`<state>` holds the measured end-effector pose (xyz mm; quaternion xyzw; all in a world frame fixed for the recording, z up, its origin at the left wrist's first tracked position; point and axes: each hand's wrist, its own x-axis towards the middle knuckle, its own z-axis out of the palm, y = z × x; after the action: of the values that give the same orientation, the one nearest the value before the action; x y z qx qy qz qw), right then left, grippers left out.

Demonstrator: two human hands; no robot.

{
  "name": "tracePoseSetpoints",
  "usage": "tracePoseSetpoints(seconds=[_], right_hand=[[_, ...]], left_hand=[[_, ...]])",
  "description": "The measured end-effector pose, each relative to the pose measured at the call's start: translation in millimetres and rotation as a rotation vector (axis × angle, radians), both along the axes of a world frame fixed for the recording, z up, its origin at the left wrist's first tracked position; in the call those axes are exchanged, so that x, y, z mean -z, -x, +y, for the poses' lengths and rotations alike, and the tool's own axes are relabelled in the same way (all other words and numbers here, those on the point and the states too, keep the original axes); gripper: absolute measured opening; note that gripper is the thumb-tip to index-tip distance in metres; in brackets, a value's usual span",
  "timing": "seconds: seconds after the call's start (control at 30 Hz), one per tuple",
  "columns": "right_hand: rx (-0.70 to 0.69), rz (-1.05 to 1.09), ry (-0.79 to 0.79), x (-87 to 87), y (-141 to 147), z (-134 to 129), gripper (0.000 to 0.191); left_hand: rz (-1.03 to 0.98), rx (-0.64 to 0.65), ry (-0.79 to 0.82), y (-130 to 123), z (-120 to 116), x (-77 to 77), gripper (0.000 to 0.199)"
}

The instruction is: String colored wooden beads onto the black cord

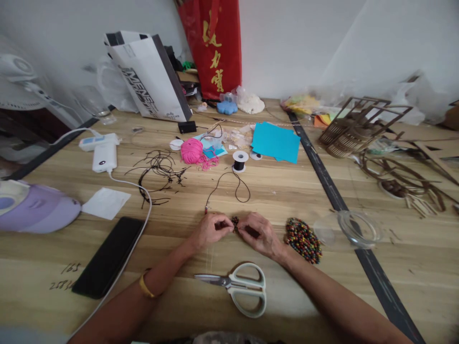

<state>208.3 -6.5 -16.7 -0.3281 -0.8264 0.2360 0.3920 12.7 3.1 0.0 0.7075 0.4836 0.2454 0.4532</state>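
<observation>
Bare forearms (315, 282) nearest camera, coming in from 8 and 4 o'clock; clock centred on the hands, 12 at far side. Wood table (186, 310) under everything. Red bag (229, 57) at 12, back edge, gold characters; white bag (145, 79) at 11, tilted. Baskets (339, 145) at 2, past a dark strip (378, 279). Phone (109, 258) between 8 and 9, flat beside white cable (148, 203). Scissors (231, 282) at 6, just below the hands, tips toward 9. Blue sheets (276, 142) at 1. Left hand (213, 228) and right hand (261, 232) nearly closed, thumb and fingertips of each pinching one bead cluster. Multicoloured bead pile (304, 240) at 3, just beside right wrist. Black cord (249, 195) loops at 12, one end near left hand. Pink yarn (192, 151) at 11. Gold bracelet (142, 285) on left wrist. Black-wound spool (239, 165) at 12, upright, beyond the loop. Smallest: bead cluster (235, 221), dark, dead centre between the fingertips; details too small to tell.
</observation>
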Motion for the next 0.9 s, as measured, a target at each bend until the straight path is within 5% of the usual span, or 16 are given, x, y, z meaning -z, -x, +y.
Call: tracePoseSetpoints(seconds=[0.9], right_hand=[[-0.084,0.019,0.033,1.5,-1.2,0.1,0.005]], left_hand=[[-0.012,0.082,-0.077,2.2,1.3,9.1,0.008]])
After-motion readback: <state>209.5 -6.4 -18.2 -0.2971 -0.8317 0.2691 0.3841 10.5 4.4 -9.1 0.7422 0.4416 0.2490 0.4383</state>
